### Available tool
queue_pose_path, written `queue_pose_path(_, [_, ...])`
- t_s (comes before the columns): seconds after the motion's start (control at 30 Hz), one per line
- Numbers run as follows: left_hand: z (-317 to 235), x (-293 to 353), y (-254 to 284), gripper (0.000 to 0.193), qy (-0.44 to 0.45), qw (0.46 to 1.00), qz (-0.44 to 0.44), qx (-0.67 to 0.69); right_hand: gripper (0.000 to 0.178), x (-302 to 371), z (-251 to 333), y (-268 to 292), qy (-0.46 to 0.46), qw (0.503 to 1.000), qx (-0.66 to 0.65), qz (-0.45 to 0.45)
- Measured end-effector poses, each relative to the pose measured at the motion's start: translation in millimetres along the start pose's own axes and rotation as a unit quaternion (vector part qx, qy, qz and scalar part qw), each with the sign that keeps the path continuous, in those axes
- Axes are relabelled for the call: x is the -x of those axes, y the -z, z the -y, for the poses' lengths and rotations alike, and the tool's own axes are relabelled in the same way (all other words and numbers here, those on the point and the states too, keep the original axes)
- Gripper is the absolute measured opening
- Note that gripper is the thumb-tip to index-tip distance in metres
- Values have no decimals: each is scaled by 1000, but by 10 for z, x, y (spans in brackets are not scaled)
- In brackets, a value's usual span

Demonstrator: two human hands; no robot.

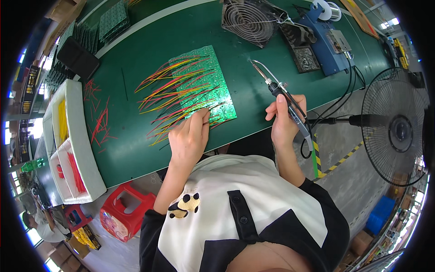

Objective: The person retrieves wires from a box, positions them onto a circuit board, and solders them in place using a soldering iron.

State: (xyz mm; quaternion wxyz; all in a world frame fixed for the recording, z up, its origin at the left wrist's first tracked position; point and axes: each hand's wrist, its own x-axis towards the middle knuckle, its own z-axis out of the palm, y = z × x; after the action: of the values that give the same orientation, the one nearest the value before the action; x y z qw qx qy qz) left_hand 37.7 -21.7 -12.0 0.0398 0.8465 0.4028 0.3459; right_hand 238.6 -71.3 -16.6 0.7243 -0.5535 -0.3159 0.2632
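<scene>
A green circuit board panel (pixel 215 68) lies on the green worktop, with rows of red, yellow and black wires (pixel 156 99) sticking out past its left side. At the panel's near end, the fingers of my left hand (pixel 188 135) are pinched together on a thin wire, partly hidden by the fingertips. My right hand (pixel 286 120) grips a soldering iron (pixel 301 122) with a thin metal feed tube along it. Its tip points up and left, apart from the board, and a faint wisp of smoke hangs near it.
To the left stands a white foam tray (pixel 93 154) of yellow and red wires, beside loose red wires (pixel 100 124). A square fan (pixel 249 20), a blue soldering unit (pixel 324 43) and a solder spool (pixel 327 10) sit at the back. Right is a standing fan (pixel 398 129); lower left, a red stool (pixel 124 211).
</scene>
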Motion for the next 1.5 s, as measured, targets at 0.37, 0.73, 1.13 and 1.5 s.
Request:
queue_pose_path(0.37, [-8, -3, -25, 10, 17, 1000, -18, 17, 19, 76, 48, 46, -4, 1000, -6, 23])
queue_pose_path(0.73, [5, 14, -38, 10, 14, 1000, -10, 4, 18, 332, 84, 155, -70, 994, -45, 76])
queue_pose_path(1.13, [5, 13, -37, 10, 15, 1000, -13, 11, 22, 363, 19, 175, -61, 993, -41, 89])
queue_pose_path(1.5, [8, 16, -42, 11, 13, 1000, -11, 3, 21, 359, 37, 164, -69, 993, -36, 87])
